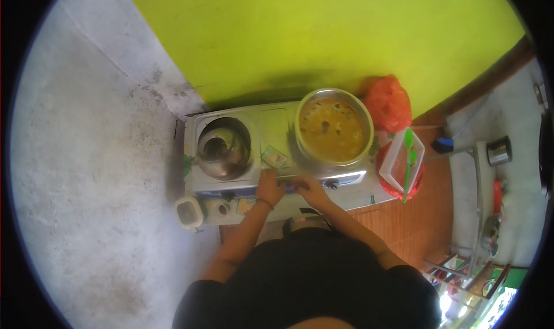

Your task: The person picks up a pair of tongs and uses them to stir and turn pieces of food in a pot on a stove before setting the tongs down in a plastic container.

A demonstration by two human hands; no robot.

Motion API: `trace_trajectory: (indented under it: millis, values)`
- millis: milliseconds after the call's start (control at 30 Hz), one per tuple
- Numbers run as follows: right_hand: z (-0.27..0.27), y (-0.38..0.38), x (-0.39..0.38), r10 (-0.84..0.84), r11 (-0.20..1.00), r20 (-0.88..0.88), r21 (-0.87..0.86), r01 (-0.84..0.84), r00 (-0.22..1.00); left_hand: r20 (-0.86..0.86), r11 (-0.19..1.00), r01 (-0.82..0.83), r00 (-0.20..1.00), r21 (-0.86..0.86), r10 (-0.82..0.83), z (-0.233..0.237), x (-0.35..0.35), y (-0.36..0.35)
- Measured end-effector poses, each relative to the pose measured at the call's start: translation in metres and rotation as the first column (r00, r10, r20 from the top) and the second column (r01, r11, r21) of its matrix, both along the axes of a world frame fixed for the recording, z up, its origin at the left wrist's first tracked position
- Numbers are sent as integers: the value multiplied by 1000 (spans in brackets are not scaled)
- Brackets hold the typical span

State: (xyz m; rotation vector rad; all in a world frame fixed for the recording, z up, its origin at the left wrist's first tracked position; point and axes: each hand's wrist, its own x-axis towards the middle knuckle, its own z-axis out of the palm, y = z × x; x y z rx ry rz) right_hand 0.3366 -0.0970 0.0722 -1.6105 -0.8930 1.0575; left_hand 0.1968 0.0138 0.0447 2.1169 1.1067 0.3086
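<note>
At the front edge of a two-burner gas stove (271,121), my left hand (269,189) and my right hand (311,191) are close together, between the two control knobs. The fingers of both are bent inward, and a small dark reddish thing shows between them, too small to name. Just beyond my left hand, a small printed packet (273,156) lies on the stove top. To the right, a large metal pot (370,134) of yellowish-brown soup sits over one burner. On the left burner stands a metal kettle (228,165).
A red plastic bag (389,105) rests beside the pot. Right of the stove, a white plastic container (393,163) has green spoons (408,156) across it. A lidded white tub (188,212) is at the front left. A yellow-green wall (323,34) rises behind.
</note>
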Motion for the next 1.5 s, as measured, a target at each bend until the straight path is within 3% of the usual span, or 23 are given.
trace_trajectory:
  millis: [67, 133, 233, 267, 333, 567, 667, 733, 767, 900, 1067, 1167, 1267, 1367, 1467, 1500]
  values:
    - [42, -10, 15, 52, 992, 68, -114, -44, 996, 49, 1000, -14, 999, 8, 14, 17, 14, -10]
    - [49, -24, 31, 79, 996, 210, -48, -71, 975, 144, 1000, 26, 989, 12, -28, 31, 24, -25]
    - [61, -43, 55, 100, 995, 346, -23, -98, 933, 198, 970, 131, 976, -205, -90, 55, 49, -53]
    - [66, -48, 63, 106, 994, 379, -25, -104, 919, 246, 973, 162, 962, -165, -119, 54, 59, -59]
    - [72, -58, 76, 30, 999, 349, 20, -40, 937, 339, 972, 219, 923, -80, -180, 54, 80, -71]
    - [92, -114, 151, -219, 972, 503, 32, 235, 836, 434, 903, 385, 858, -190, -275, 76, 164, -107]
    - [73, -153, 193, -301, 919, 838, 129, 372, 455, 473, 861, 490, 795, -132, -380, 73, 199, -133]
    - [75, -172, 209, -259, 810, 899, 3, 586, 353, 450, 845, 525, 782, -102, -431, 73, 218, -153]
    - [75, -179, 215, -222, 732, 924, -53, 679, 312, 450, 816, 548, 786, -187, -424, 74, 225, -162]
    - [57, -201, 234, -119, 674, 902, -234, 701, 415, 473, 793, 581, 759, -181, -448, 75, 239, -184]
    - [34, -208, 243, -93, 689, 885, -273, 671, 456, 435, 839, 525, 795, -144, -423, 62, 238, -185]
    - [57, -208, 237, -326, 729, 863, -30, 683, 386, 403, 858, 459, 848, -232, -345, 71, 238, -183]
    - [48, -225, 240, -386, 770, 844, 72, 635, 373, 449, 871, 445, 835, -210, -318, 76, 238, -178]
    - [82, -220, 230, -571, 766, 701, 267, 585, 427, 548, 883, 434, 789, -179, -277, 80, 233, -173]
    - [100, -205, 225, -579, 759, 787, 423, 495, 215, 586, 897, 401, 778, -184, -227, 95, 222, -168]
    - [93, -201, 229, -610, 769, 672, 374, 519, 419, 597, 906, 374, 779, -197, -192, 91, 218, -167]
